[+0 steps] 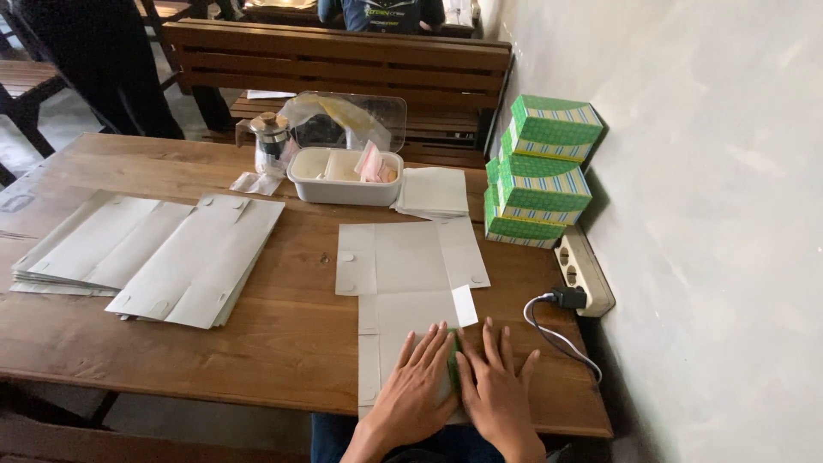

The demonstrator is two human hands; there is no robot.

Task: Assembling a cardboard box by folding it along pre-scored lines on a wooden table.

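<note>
The flat cardboard sheet (411,287) lay on the worktop (283,343), long axis running away from the person; its near end was pressed under the open left hand (417,390) and right hand (497,399), side by side.

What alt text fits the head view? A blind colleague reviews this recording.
Both hands, left hand and right hand, press flat on an unfolded grey carton blank on a wooden table. Flat blank stacks lie left; green boxes stand by the wall.
</note>
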